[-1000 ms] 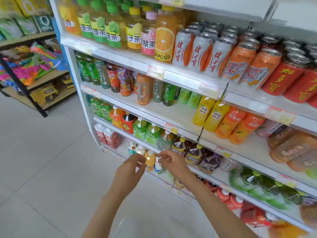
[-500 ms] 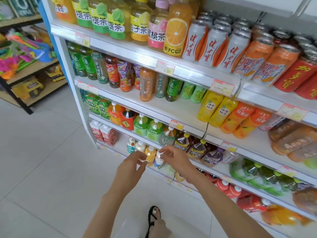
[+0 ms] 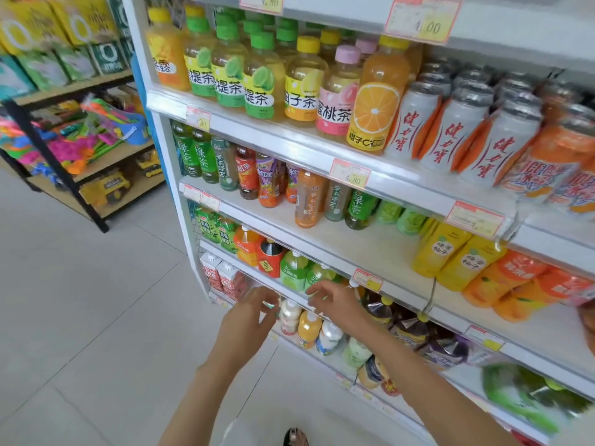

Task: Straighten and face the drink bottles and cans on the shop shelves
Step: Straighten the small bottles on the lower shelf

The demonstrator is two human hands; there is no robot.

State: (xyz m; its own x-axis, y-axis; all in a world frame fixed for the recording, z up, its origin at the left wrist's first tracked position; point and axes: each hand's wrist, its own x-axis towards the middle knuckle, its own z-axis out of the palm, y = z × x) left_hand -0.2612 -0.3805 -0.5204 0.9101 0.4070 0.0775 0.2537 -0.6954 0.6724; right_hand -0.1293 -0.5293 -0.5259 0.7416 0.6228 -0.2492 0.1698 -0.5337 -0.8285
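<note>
Toy rack: far out to the left of the left hand; bright plastic toys and yellow toy trucks, no readable writing.
Red cartons: just left of the left hand; print too blurred to read.
Left hand: fingers curled narrow toward a small green-and-white thing at the shelf edge; cannot tell whether they pinch it.
Green tea bottles: well above the left hand, labels reading 绿茶.
Green-capped bottles: higher still, on the top shelf, labels ending 提茶.
Small bottles: between the hands and lower, on the bottom shelf; white, orange and white, upright, labels unreadable.
Pale green bottles: just above the gap between the hands.
Right hand: fingers spread and relaxed, fingertips across the front of a pale green bottle.
Yellow-capped bottle: high above the right hand, reads 柚子茶.
Pink-capped bottle: beside it, reads 蜜桃茶.
Price tag: above the right hand, reads 4.80.
Orange-slice bottle: above that tag, reads 橙子C.
White cans: up and right of the right hand, red script 健力宝.
Top tag: above the cans, reads 4.00.
Yellow bottles: right of the right hand, labels showing 柚子.
Change: half a second ago both hands were lower, at the caps of the small bottles; now they are up at the shelf edge above, and the right hand is off the white cap.
</note>
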